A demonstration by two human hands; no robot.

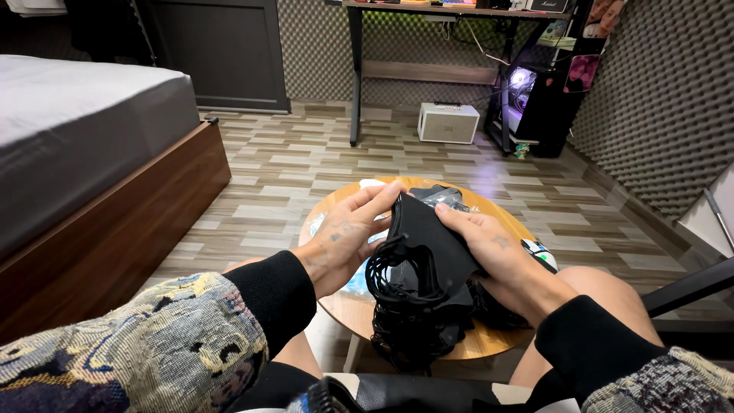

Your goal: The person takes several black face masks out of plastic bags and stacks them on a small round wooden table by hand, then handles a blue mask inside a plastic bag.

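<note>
**Count of things in view**

Two hands are seen: one left hand (344, 233) and one right hand (489, 245). One stack of black face masks (428, 252) is held between them; the number of masks in it cannot be told. One round wooden table (497, 336) is counted, one bed (84, 130), one desk (459, 11), one white box-shaped speaker (448, 122) and one lit computer tower (535, 103).
</note>
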